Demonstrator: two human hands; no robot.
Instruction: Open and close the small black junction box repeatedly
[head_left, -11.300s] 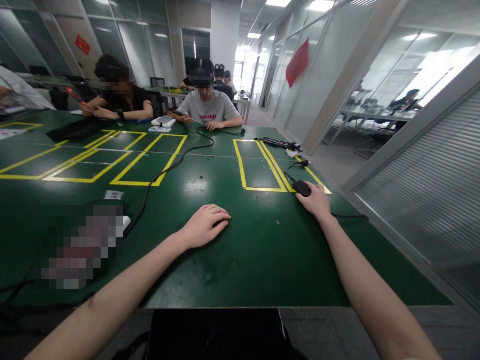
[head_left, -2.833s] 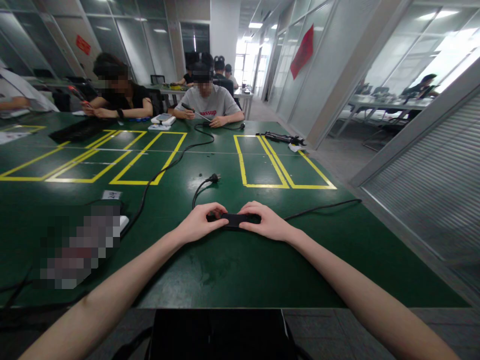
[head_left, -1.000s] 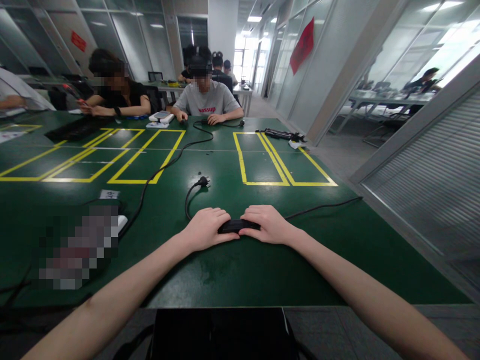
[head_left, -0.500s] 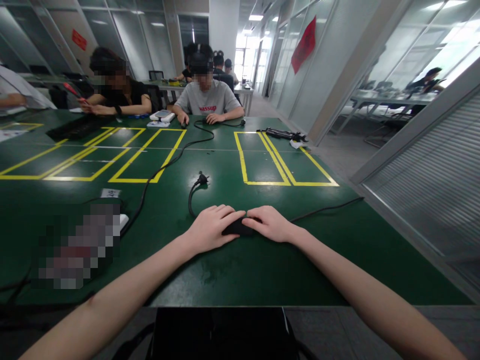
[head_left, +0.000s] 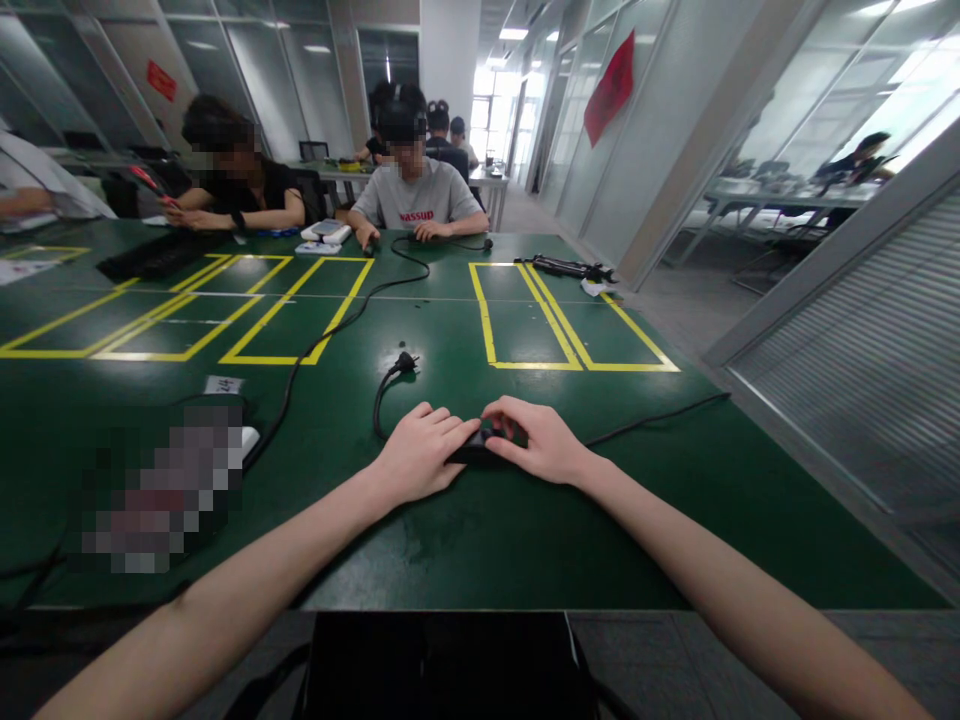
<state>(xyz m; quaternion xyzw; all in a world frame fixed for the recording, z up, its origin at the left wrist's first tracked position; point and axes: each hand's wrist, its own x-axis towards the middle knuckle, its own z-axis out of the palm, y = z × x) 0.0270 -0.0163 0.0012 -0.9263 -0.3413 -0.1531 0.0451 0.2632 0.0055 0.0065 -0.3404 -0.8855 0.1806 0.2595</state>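
2 hands [head_left: 480,448] on a black block [head_left: 474,450] above green tabletop [head_left: 570,540].

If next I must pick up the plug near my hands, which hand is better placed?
Probably the left hand: it lies nearer the plug. The right hand is farther, toward the other end of the power adapter. The left may first need to release its grip.

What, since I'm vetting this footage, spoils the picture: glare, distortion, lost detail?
Head view: glass at upper right glares white; the table has pale shine; edges look stretched; pixel squares hide a patch at left; the black box loses detail.
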